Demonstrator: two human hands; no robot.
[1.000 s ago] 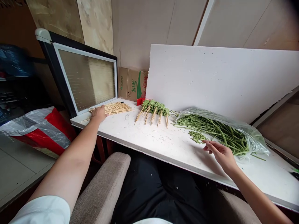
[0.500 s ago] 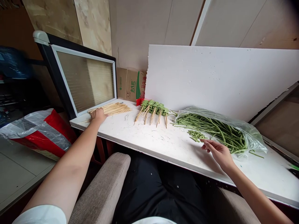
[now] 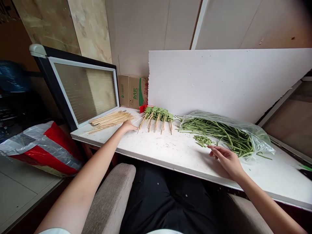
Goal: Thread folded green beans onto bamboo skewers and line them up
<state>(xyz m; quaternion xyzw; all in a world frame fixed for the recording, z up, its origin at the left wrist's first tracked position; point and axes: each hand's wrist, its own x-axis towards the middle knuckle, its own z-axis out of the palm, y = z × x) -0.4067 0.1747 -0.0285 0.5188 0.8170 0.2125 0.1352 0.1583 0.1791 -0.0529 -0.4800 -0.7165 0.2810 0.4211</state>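
Note:
My left hand (image 3: 129, 126) is closed over the table between two groups of sticks. A thin pale line beyond its fingers looks like a bamboo skewer. Left of it lies a loose pile of bamboo skewers (image 3: 110, 119). To its right, cut green bean pieces (image 3: 158, 112) are threaded on skewers in a stacked row, bare ends toward me. My right hand (image 3: 225, 159) hovers with thumb and forefinger pinched; what is between them is too small to make out. Just beyond it sits a small heap of cut bean pieces (image 3: 203, 140).
Long green beans (image 3: 219, 131) fill an open clear plastic bag (image 3: 264, 143) at the right of the white table (image 3: 156, 146). A white board (image 3: 219, 81) and a cardboard box (image 3: 133, 92) stand behind. A framed panel (image 3: 85, 91) borders the left end, beside a red-and-silver sack (image 3: 56, 146).
My left hand has left the skewer pile and moved right, toward the threaded beans. My right hand keeps its pinch in nearly the same place. The view has shifted slightly.

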